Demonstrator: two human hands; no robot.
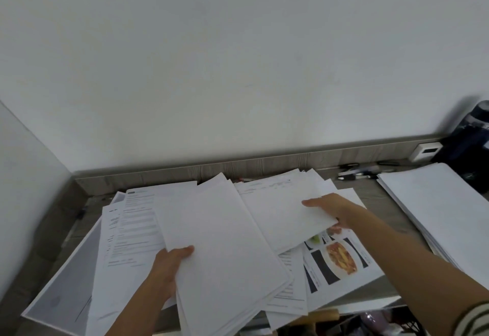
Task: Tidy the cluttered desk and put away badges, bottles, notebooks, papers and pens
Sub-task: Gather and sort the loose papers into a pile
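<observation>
Loose white papers cover the grey desk (375, 198). My left hand (166, 269) grips the left edge of a thick stack of blank sheets (222, 251), thumb on top. My right hand (333, 211) pinches the right edge of another white sheet (285, 216), thumb above and fingers beneath. Under that sheet lies a printed page with food photos (341, 261). Printed text pages (132, 227) fan out to the left. Several pens (357, 172) lie by the back rail. A dark bottle (476, 123) stands at the far right.
A separate neat pile of white sheets (436, 203) sits on the right side of the desk. A white wall socket (426, 150) is set in the back rail. Walls close the left and rear. Dark and purple items (370, 319) show below the desk's front edge.
</observation>
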